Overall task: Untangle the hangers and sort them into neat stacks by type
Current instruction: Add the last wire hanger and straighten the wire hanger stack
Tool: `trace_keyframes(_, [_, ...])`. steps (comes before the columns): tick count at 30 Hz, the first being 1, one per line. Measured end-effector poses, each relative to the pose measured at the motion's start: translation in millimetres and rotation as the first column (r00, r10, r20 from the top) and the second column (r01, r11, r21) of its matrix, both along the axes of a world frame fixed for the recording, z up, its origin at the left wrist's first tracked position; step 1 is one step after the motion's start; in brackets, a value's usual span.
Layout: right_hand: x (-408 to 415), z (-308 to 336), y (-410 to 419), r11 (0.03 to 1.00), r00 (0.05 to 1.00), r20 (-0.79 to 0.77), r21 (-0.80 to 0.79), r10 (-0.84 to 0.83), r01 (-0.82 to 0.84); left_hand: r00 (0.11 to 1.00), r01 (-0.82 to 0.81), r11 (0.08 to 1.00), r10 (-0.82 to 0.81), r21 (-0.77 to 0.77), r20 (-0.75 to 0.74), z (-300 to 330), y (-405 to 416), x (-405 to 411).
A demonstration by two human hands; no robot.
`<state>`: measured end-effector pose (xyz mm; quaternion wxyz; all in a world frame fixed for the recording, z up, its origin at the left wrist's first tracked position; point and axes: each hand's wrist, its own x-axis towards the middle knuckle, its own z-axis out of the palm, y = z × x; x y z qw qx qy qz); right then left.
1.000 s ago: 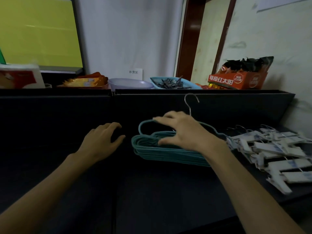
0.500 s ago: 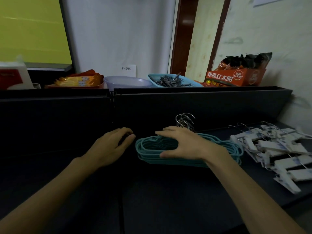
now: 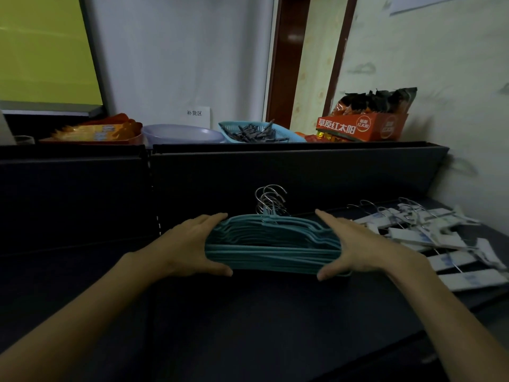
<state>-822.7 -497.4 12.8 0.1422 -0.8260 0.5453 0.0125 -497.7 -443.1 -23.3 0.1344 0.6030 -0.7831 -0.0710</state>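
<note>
— Holding what, those hands?

— The left hand [image 3: 190, 248] and right hand [image 3: 358, 246] gripped opposite ends of the teal hanger stack [image 3: 272, 244], fingers on top, thumbs in front. It lay mid-frame on the dark desk [image 3: 275, 326], metal hooks [image 3: 270, 201] pointing away.

— And the others?

— White clip hangers [image 3: 440, 241] lay piled at the right of the frame.

Teal hangers [image 3: 272, 244] with matt coated bodies, shiny bare-metal hooks [image 3: 268, 199], clip hangers [image 3: 429, 238] of white plastic on thin metal wire, dark matt smooth shelf surface [image 3: 248, 321], glossy orange printed carton [image 3: 360, 128]
</note>
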Motion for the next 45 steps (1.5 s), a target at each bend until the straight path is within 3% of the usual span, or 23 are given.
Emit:
trace_keyframes(11, [-17,-2,-27,0.991,0.978,0.167,0.012,0.129,-0.133,0.984,-0.098,0.995,0.099,0.008,-0.145,9,-4,-4])
trace_keyframes(16, [-25,-8,-36,0.995,0.982,0.164,0.034,0.088,-0.095,0.988,-0.136,0.99,0.133,-0.025,-0.079,10,-4,-17])
trace_keyframes(20, [-28,-10,-40,0.996,0.976,0.204,0.039,0.074,-0.084,0.976,-0.179,0.981,0.186,0.07,-0.112,8,-9,-18])
trace_keyframes(26, [-32,-20,-37,0.988,0.966,0.238,0.096,0.097,-0.123,0.973,-0.06,0.968,0.111,0.245,-0.201,7,-8,-4])
trace_keyframes(34, [-32,-28,-37,0.994,0.958,0.274,0.041,0.089,-0.104,0.939,0.014,0.989,0.038,0.149,-0.342,-2,-17,9])
trace_keyframes(38, [-37,-31,-33,0.992,0.945,0.311,0.043,0.103,-0.123,0.91,0.059,0.965,0.053,0.255,-0.41,6,-15,6])
trace_keyframes(42, [-37,-23,-36,0.969,0.932,0.356,0.196,0.075,-0.153,0.897,-0.035,0.963,0.148,0.267,-0.417,8,-15,0])
trace_keyframes(45, [-31,-11,-34,0.968,0.929,0.362,0.195,0.08,-0.16,0.907,-0.069,0.949,0.187,0.307,-0.376,13,-19,-3])
